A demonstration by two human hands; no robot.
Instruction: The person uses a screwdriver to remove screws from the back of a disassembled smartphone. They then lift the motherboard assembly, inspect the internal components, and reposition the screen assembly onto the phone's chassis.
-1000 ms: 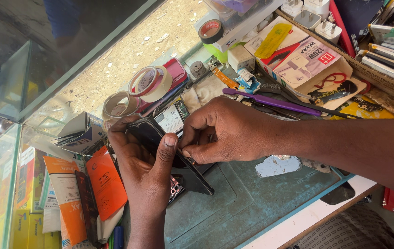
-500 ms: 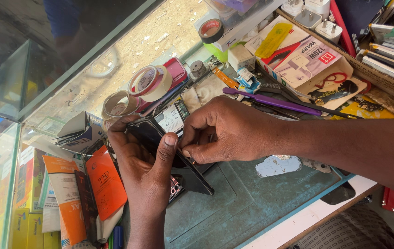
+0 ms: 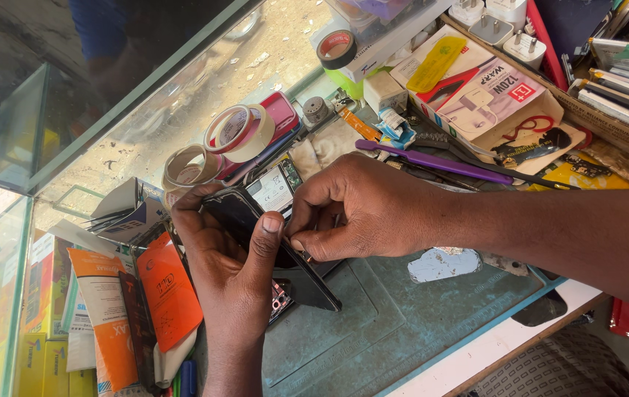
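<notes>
Cluttered glass-topped bench [image 3: 403,331] filled the frame. At centre the left hand [image 3: 230,272] was clamped round a dark phone [image 3: 256,228], its long axis running upper left to lower right; the right hand [image 3: 359,209], from the right, pinched together at its right-hand edge.

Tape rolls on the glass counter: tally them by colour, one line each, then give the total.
Pale cream tape rolls: 2, one upright against the red case, one lying flat near the left hand.
Black tape roll: 1, resting on a white box at the far edge.
Total: 3.
</notes>
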